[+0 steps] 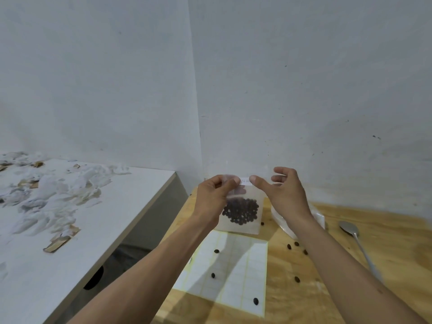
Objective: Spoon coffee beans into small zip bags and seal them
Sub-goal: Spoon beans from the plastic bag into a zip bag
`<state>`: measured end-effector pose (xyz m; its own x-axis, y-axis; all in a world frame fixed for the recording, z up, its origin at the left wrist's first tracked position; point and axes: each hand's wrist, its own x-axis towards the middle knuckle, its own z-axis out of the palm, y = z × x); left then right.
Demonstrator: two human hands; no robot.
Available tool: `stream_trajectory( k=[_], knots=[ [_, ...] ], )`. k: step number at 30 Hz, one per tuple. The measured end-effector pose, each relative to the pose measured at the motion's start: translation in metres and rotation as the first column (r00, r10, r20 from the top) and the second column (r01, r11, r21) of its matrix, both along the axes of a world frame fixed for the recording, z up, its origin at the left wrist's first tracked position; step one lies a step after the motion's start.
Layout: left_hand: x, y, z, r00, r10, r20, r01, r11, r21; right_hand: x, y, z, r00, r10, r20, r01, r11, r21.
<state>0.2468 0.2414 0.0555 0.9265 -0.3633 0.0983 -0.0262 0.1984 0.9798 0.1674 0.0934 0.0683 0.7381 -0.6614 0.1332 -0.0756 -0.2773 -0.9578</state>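
Observation:
A small clear zip bag (243,220) hangs upright above the wooden table, its lower half filled with dark coffee beans (242,210). My left hand (214,197) pinches the bag's top strip at the left end. My right hand (284,192) pinches the same strip at the right, thumb in front and the other fingers spread behind. A metal spoon (358,246) lies bowl-up on the table to the right, untouched. Several loose beans, one of them a bean (297,279), are scattered on the table.
Under the bag lies a white sheet of gridded labels (236,277) on the wooden table (385,265). A clear plastic pack (318,218) sits behind my right wrist. To the left stands a white table (121,218) covered with torn paper scraps (49,195). Walls meet in a corner just behind.

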Motion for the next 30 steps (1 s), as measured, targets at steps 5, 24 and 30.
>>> stream_trajectory(
  k=[5,24,30],
  knots=[
    [-0.004,-0.006,0.003,0.999,-0.037,0.020,0.037,0.999,-0.011,0.005,0.002,-0.005,0.983,0.155,0.095,-0.176,0.938,0.299],
    [-0.002,-0.028,-0.013,0.999,0.043,-0.033,-0.043,0.999,0.001,-0.028,-0.027,-0.017,0.948,0.318,-0.021,-0.304,0.922,0.240],
    [-0.017,-0.053,-0.020,0.986,-0.167,-0.023,0.168,0.959,0.230,-0.057,-0.067,-0.018,0.991,0.135,-0.011,-0.125,0.947,0.296]
  ],
)
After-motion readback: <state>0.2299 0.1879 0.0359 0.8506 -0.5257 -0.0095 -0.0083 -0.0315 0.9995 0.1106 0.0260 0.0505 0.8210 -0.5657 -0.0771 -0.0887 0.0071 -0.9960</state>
